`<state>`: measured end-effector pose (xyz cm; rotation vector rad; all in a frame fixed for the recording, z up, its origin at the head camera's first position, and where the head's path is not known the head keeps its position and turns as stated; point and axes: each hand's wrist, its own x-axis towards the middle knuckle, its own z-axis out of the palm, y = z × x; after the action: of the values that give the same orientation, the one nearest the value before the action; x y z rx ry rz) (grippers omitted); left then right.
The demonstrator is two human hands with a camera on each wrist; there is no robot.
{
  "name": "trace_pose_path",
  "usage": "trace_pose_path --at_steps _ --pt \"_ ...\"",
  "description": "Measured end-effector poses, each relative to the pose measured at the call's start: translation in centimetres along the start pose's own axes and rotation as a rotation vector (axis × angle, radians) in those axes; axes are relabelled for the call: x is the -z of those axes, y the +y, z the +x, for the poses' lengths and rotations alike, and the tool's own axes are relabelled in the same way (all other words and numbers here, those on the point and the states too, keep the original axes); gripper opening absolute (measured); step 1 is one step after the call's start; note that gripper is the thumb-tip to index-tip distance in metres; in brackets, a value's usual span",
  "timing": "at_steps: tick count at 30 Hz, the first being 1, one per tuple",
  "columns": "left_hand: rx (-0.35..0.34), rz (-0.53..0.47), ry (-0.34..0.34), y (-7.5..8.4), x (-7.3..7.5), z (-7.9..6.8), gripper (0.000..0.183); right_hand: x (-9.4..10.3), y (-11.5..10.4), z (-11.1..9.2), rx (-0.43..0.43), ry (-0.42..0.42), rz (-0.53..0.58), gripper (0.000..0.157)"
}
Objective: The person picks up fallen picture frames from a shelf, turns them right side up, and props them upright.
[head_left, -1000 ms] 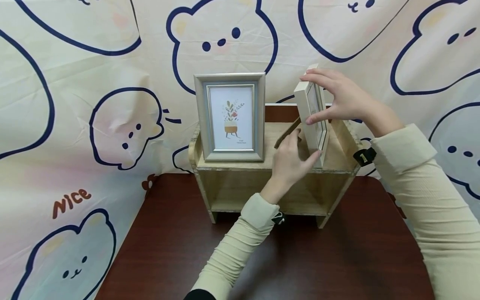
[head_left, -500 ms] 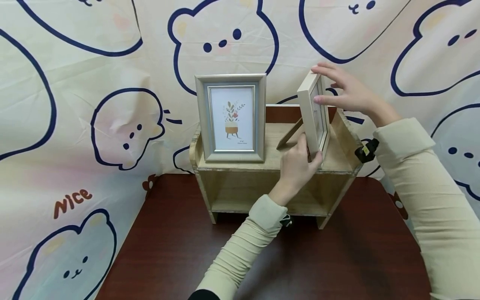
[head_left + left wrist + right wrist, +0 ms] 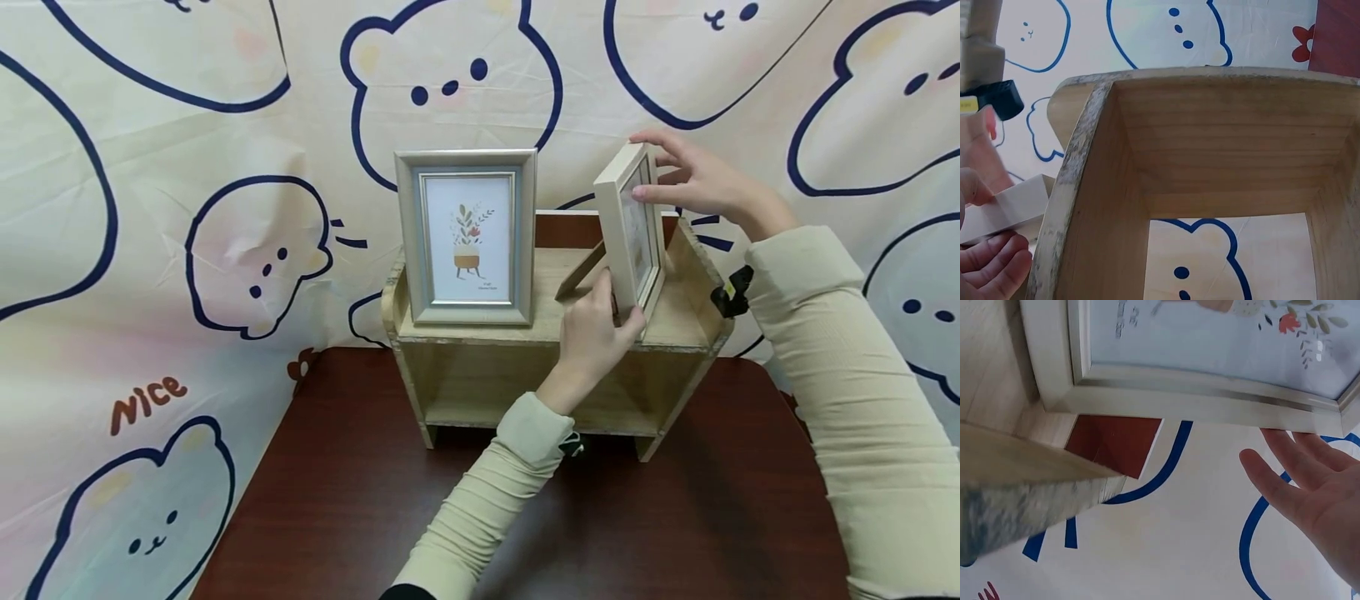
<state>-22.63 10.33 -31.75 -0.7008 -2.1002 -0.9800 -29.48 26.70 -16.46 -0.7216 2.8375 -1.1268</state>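
A pale picture frame [image 3: 618, 233] stands turned sideways on the right of the wooden shelf's top [image 3: 551, 325], its front facing right. Its brown prop leg [image 3: 581, 271] sticks out behind, to the left. My left hand [image 3: 592, 333] pinches the lower near edge, thumb on one side and fingers on the other, as the left wrist view also shows. My right hand [image 3: 701, 179] holds the upper part, with the thumb on the front and a fingertip over the top far corner. In the right wrist view two fingertips pass behind the frame [image 3: 1197, 403], which bears a plant picture.
Another silver-and-blue picture frame [image 3: 525, 250] with a potted plant print stands upright on the shelf's left. Raised side panels [image 3: 693, 267] bound the shelf top. The shelf stands on a dark brown table [image 3: 330, 483] against a cartoon-printed cloth [image 3: 300, 133].
The left hand has moved right and closed on the frame's lower edge. The right hand has shifted slightly right, and the frame's top has swung a little the same way.
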Motion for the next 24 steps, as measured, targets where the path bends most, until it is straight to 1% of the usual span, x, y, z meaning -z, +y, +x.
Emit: trace_pose_path --at_steps 5,12,14,20,24 --pt "0.003 -0.038 -0.024 -0.4 0.5 0.1 0.039 0.2 0.1 -0.3 0.000 -0.001 -0.011 0.069" --pt "0.021 -0.090 -0.044 -1.3 1.5 0.1 0.031 0.4 0.5 -0.6 -0.015 0.008 -0.042 0.071" --pt "0.022 -0.095 -0.052 -1.5 1.8 0.2 0.032 0.5 0.6 -0.9 -0.026 0.012 -0.039 0.072" --pt "0.041 -0.070 -0.066 -2.1 2.2 0.4 0.044 1.1 1.0 -1.6 -0.048 0.013 -0.021 0.073" --pt "0.047 -0.102 -0.074 -2.4 2.5 0.3 0.043 1.3 1.3 -1.9 -0.039 0.019 -0.055 0.072"
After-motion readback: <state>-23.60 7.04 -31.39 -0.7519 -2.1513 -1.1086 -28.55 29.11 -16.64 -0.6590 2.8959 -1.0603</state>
